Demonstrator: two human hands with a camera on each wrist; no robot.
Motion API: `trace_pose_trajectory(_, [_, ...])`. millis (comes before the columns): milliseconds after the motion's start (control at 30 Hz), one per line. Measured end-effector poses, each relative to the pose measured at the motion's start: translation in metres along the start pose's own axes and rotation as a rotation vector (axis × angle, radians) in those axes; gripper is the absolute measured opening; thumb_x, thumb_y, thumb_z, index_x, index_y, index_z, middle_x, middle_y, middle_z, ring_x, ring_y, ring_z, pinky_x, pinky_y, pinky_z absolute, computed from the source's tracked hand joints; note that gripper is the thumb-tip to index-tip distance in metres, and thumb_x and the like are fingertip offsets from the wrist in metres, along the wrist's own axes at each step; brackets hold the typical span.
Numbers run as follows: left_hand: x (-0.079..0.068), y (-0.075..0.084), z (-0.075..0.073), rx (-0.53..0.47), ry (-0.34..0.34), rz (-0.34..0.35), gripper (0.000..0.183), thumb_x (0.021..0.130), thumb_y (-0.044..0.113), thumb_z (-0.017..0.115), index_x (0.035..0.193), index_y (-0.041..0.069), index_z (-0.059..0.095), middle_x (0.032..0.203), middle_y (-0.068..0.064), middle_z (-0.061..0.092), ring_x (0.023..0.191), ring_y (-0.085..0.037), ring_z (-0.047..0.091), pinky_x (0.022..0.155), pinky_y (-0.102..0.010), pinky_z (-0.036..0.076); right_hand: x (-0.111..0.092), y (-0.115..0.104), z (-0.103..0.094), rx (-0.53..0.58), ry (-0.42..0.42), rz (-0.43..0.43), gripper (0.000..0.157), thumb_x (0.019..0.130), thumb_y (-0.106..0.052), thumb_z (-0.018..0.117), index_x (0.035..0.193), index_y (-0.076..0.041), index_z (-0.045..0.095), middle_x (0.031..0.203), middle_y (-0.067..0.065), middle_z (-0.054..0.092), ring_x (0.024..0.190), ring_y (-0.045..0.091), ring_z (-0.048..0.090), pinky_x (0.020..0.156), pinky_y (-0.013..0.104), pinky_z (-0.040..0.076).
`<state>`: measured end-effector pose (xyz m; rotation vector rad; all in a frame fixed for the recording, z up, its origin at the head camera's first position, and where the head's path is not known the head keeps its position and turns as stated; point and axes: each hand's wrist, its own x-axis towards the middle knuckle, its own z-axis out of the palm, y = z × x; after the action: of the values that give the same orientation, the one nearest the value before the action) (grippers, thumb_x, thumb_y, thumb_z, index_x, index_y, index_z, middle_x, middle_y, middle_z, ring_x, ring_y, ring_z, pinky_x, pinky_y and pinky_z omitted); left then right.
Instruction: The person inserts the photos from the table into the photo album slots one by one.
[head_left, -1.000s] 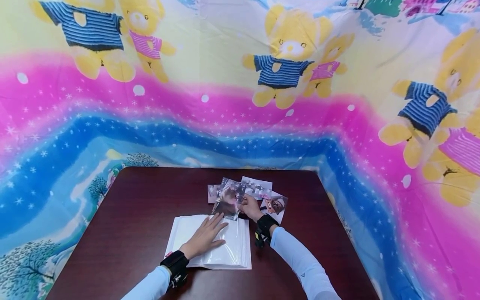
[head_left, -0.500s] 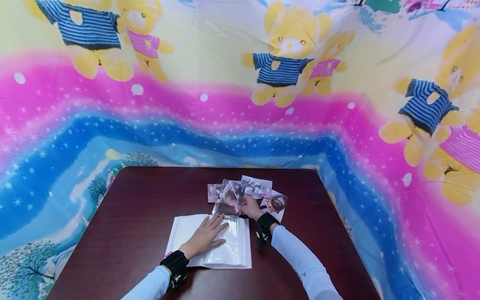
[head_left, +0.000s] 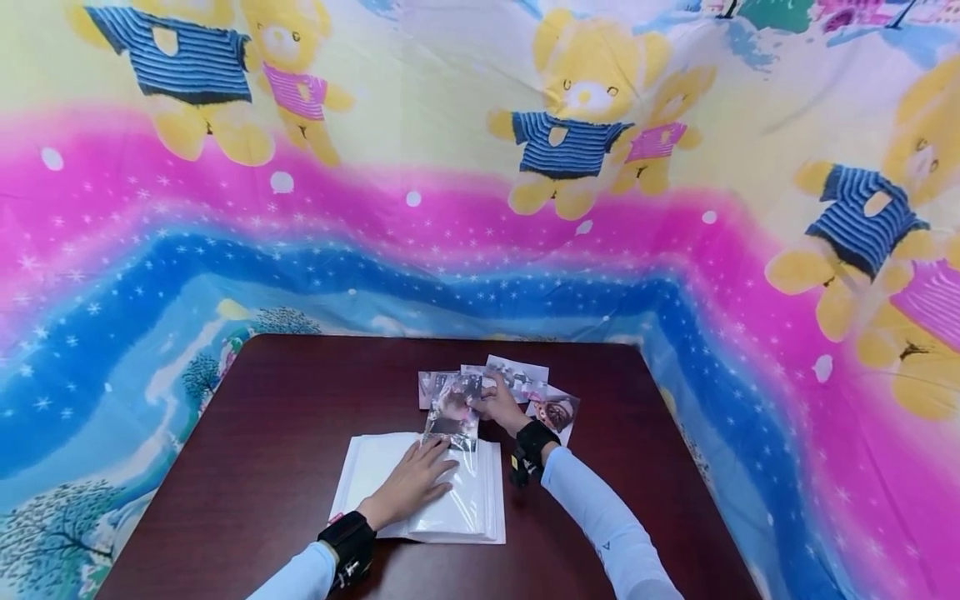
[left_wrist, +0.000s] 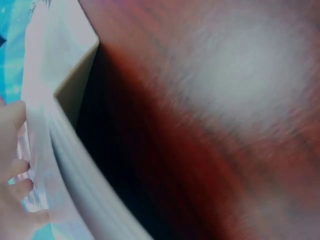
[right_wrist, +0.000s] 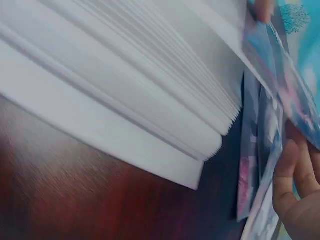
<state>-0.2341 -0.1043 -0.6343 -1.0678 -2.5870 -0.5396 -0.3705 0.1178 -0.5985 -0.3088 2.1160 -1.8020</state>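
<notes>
A white photo album (head_left: 367,462) lies open on the table, its clear pocket pages facing up. My left hand (head_left: 411,482) rests flat on it with fingers extended, the fingertips touching the lower end of a photo (head_left: 453,407). That photo overlaps the album's far edge. At the photo's right side, my right hand (head_left: 502,406) pinches the edge between thumb and fingers. The right wrist view shows the photo (right_wrist: 295,97) tilted above the stacked album pages (right_wrist: 150,85). Whether its lower end is inside a pocket, I cannot tell.
Several other photos lie behind the album: one at the left (head_left: 425,392), one at the back (head_left: 528,377) and a portrait print (head_left: 557,414) at the right. Dark wooden table (head_left: 277,433) surrounds them. A printed bear curtain (head_left: 450,233) hangs beyond the table's edges.
The right hand has shifted slightly left with the photo, which now stands straighter and reaches a little lower over the album. The left hand stays on the page.
</notes>
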Motion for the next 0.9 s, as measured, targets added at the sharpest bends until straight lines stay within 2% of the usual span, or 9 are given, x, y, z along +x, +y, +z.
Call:
trace_pose_trajectory(67, [-0.005,0.004,0.002,0.009,0.007,0.009,0.038,0.092,0.026,0.069,0.126,0.009,0.064,0.143,-0.026,0.048,0.132,-0.045,0.042,0.103,-0.066,0.034,-0.004,-0.007,0.0,-0.008,-0.018,-0.038,0.071,0.095,0.01,0.054,0.154,-0.001,0.017,0.117,0.036,0.046,0.093,0.049,0.057,0.087,0.065,0.047])
trace_pose_trajectory(100, [-0.008,0.006,0.003,0.014,0.011,0.017,0.038,0.092,0.027,0.069,0.126,0.01,0.064,0.143,-0.026,0.047,0.132,-0.045,0.043,0.102,-0.067,0.035,-0.006,-0.012,0.0,-0.021,-0.039,-0.056,0.07,0.095,0.013,0.052,0.155,-0.001,0.017,0.111,0.037,0.046,0.085,0.048,0.055,0.084,0.066,0.047])
trace_pose_trajectory(200, [-0.016,0.011,0.005,0.023,0.023,0.04,0.039,0.092,0.03,0.069,0.126,0.012,0.065,0.144,-0.025,0.047,0.133,-0.045,0.043,0.1,-0.067,0.037,-0.014,-0.024,0.002,-0.073,-0.102,-0.1,0.066,0.094,0.018,0.047,0.153,0.001,0.023,0.088,0.033,0.041,0.063,0.034,0.046,0.066,0.055,0.046])
trace_pose_trajectory(300, [-0.022,0.014,0.006,0.022,0.036,0.049,0.039,0.092,0.033,0.069,0.125,0.013,0.066,0.145,-0.024,0.046,0.134,-0.044,0.042,0.101,-0.066,0.037,-0.019,-0.029,0.004,-0.106,-0.148,-0.116,0.064,0.094,0.018,0.046,0.152,0.0,0.027,0.077,0.027,0.037,0.056,0.019,0.036,0.06,0.045,0.033])
trace_pose_trajectory(367, [-0.024,0.016,0.006,0.003,0.039,0.041,0.039,0.092,0.035,0.069,0.126,0.014,0.066,0.146,-0.023,0.045,0.135,-0.042,0.041,0.102,-0.065,0.036,-0.02,-0.029,0.005,-0.106,-0.156,-0.113,0.064,0.093,0.018,0.047,0.152,-0.001,0.029,0.074,0.023,0.036,0.055,0.016,0.034,0.06,0.043,0.032])
trace_pose_trajectory(533, [-0.025,0.02,0.002,-0.069,0.043,0.028,0.04,0.094,0.035,0.067,0.127,0.014,0.065,0.148,-0.023,0.043,0.137,-0.042,0.039,0.103,-0.066,0.034,-0.013,-0.013,0.004,-0.126,-0.138,-0.08,0.066,0.091,0.018,0.049,0.151,-0.002,0.032,0.072,0.011,0.038,0.059,0.021,0.038,0.061,0.051,0.034])
trace_pose_trajectory(667, [-0.025,0.023,0.0,-0.08,0.045,0.035,0.04,0.093,0.035,0.068,0.127,0.013,0.065,0.147,-0.024,0.043,0.136,-0.044,0.039,0.102,-0.066,0.035,-0.018,-0.016,0.003,-0.148,-0.156,-0.065,0.065,0.091,0.019,0.048,0.15,-0.002,0.032,0.078,0.031,0.044,0.07,0.05,0.045,0.062,0.043,0.042])
trace_pose_trajectory(767, [-0.025,0.024,0.0,-0.075,0.042,0.03,0.042,0.092,0.034,0.069,0.128,0.013,0.065,0.147,-0.024,0.044,0.135,-0.044,0.04,0.102,-0.067,0.035,-0.026,-0.026,0.003,-0.124,-0.184,-0.064,0.062,0.091,0.017,0.049,0.149,0.002,0.033,0.084,0.039,0.043,0.081,0.061,0.04,0.063,0.042,0.044])
trace_pose_trajectory(900, [-0.025,0.025,0.002,-0.059,0.032,0.017,0.042,0.093,0.033,0.069,0.13,0.014,0.064,0.147,-0.023,0.044,0.136,-0.042,0.04,0.103,-0.066,0.035,-0.021,-0.015,0.001,-0.091,-0.22,-0.042,0.061,0.093,0.014,0.051,0.15,0.005,0.029,0.076,0.019,0.042,0.066,0.037,0.041,0.062,0.048,0.036])
